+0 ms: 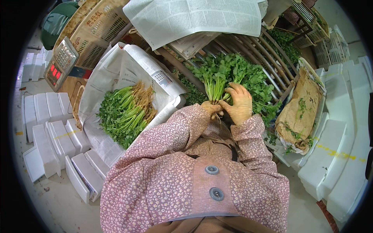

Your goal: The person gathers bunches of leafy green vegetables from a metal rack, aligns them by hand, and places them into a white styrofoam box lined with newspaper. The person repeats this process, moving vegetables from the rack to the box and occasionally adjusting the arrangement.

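Note:
My left hand point(212, 109) is closed round the root ends of a small bunch of coriander point(213, 88), its pale stems and leaves pointing away from me. Beside it, my right hand point(240, 104) has its thumb and fingers curved in on a few stems at the bunch's right side. Thin roots hang below the hands. More loose coriander point(256, 77) lies on a slatted metal rack point(268, 54) just beyond. To the left, a heap of coriander point(126, 112) rests with its brown roots turned toward the upper right, on newspaper point(107, 73) lining a basket.
A scale display point(61, 64) with red digits stands at the far left, before a tan plastic crate point(93, 37). Newspaper sheets point(194, 19) cover the back. White foam boxes point(58, 139) line the left floor, with more foam boxes point(330, 155) and a flattened cardboard piece point(298, 105) at right.

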Demonstrator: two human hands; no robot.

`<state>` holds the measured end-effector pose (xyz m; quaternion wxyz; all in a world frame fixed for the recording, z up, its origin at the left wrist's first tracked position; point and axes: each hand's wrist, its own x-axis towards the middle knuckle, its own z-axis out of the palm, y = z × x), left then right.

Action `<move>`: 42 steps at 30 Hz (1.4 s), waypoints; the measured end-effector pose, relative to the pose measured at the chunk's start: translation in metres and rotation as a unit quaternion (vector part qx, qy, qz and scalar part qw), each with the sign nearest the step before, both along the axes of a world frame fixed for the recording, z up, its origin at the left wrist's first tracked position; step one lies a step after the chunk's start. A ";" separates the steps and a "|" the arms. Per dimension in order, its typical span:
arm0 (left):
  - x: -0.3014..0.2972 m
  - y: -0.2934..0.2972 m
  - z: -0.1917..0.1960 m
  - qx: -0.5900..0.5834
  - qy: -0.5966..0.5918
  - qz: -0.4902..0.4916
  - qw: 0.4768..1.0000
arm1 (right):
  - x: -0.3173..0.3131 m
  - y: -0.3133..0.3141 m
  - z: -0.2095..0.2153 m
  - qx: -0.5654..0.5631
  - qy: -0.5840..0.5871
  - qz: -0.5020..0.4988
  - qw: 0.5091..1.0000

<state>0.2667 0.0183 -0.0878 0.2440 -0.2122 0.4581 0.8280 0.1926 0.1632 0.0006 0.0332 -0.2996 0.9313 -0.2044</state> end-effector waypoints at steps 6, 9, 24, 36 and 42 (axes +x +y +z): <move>-0.002 -0.007 0.006 -0.038 -0.024 -0.025 0.999 | -0.005 0.014 -0.005 -0.106 -0.015 0.044 0.993; -0.004 -0.006 0.016 -0.046 -0.027 -0.024 0.998 | -0.003 0.021 -0.004 -0.116 -0.029 0.038 0.992; -0.031 -0.010 0.068 0.097 0.028 -0.118 0.988 | 0.031 0.026 -0.007 -0.489 -0.524 -0.228 0.659; -0.007 -0.019 0.008 0.249 -0.109 0.029 0.962 | 0.035 -0.009 -0.052 -0.434 -0.592 -0.252 0.630; -0.019 -0.040 0.013 0.300 0.004 -0.113 0.947 | 0.023 0.000 -0.054 -0.427 -0.598 -0.193 0.650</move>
